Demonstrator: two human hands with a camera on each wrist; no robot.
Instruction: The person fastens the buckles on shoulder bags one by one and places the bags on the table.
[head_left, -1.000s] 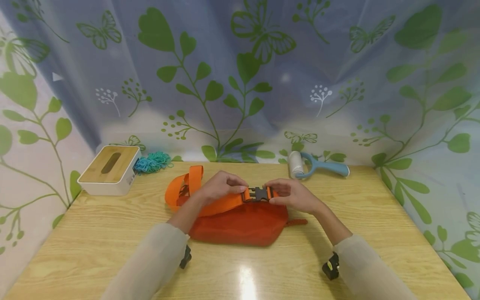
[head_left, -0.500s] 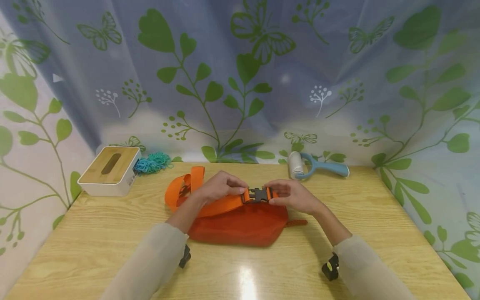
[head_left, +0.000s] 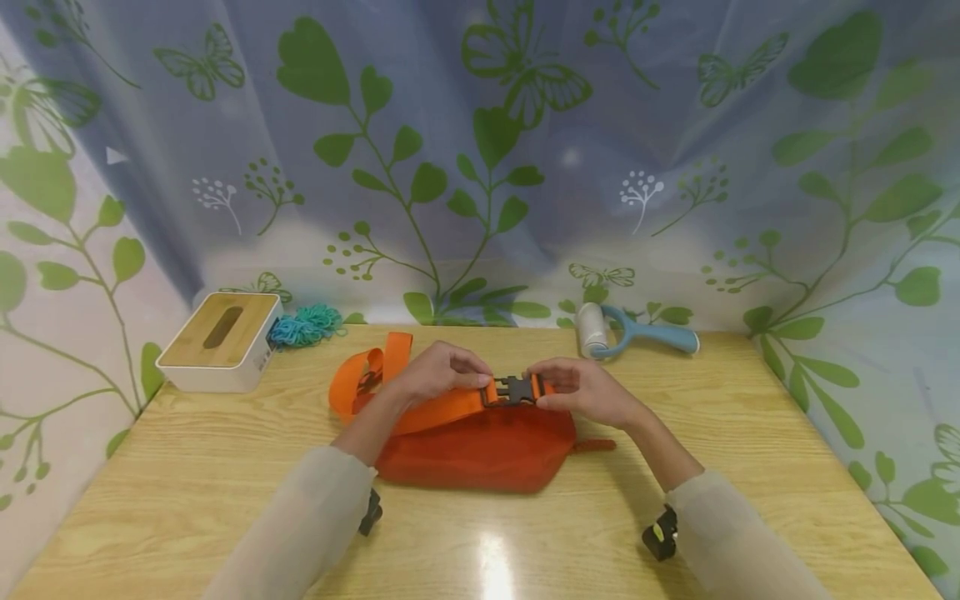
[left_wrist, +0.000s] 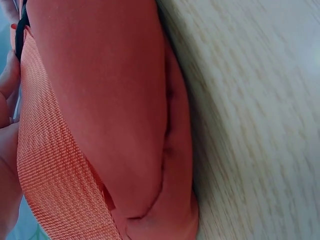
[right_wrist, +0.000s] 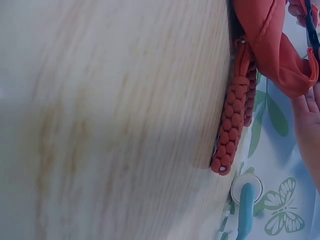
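Note:
A red-orange waist bag (head_left: 472,458) lies on the table, its wide orange strap (head_left: 442,412) running along the top. Both halves of a black side-release buckle (head_left: 519,390) meet end to end above the bag, with prongs showing in the gap between them. My left hand (head_left: 441,377) pinches the strap at the buckle's left half. At the other half, my right hand (head_left: 588,392) holds the buckle's strap end between thumb and fingers. In the left wrist view the strap (left_wrist: 60,145) and bag (left_wrist: 110,100) hide most of the left hand.
A braided red cord pull (right_wrist: 231,125) hangs from the bag's right end. Back left stand a tissue box (head_left: 225,337) with a wooden lid and a teal yarn bundle (head_left: 307,325). A blue-handled lint roller (head_left: 637,330) lies back right, before the leaf-print curtain (head_left: 420,208).
Both hands and the buckle have shifted very slightly left. The grips stay the same, and the gap with the prongs looks about as before.

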